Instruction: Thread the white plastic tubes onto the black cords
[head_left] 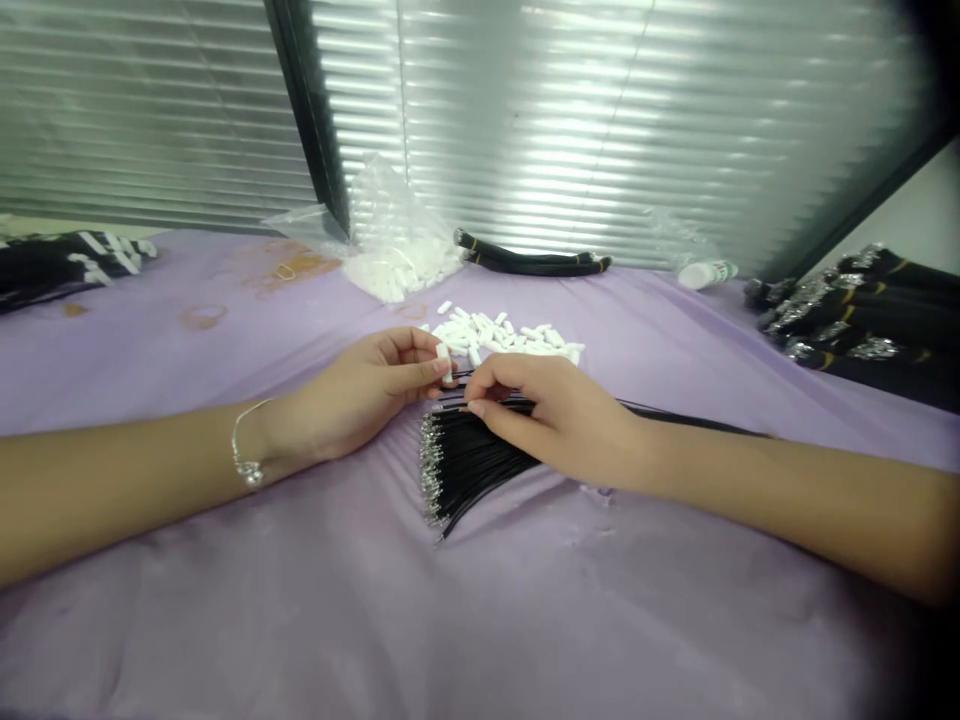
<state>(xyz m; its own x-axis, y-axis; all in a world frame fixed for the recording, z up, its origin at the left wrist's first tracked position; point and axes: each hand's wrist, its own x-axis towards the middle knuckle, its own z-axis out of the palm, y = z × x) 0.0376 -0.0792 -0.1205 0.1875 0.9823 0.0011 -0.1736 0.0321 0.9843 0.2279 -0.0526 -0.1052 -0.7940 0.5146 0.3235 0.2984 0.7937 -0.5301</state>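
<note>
Bringing a white piece (444,362) up to one wire looks like your step in hand, beside the fan (480,455) of black wires. There is one fan, packed too tightly for its wires to be counted. Your right hand (562,410) lies over the fan's far edge, thumb and forefinger pinched, seemingly on that wire. Your left hand (367,385), just past the fan's tipped end, grips the one piece between thumb and fingers. The next move seems to call for a light, steady pinch from both hands, piece and wire lined up. Beyond the fan lies one pile (491,332), dozens, overlapping past a sure count. Well right of the fan is one stack (900,310) of several bundles; well left, one batch (45,265) with several white ends. Farthest behind the fan: one bag (375,195), apparently two bundles (536,262), one tub (707,274).
</note>
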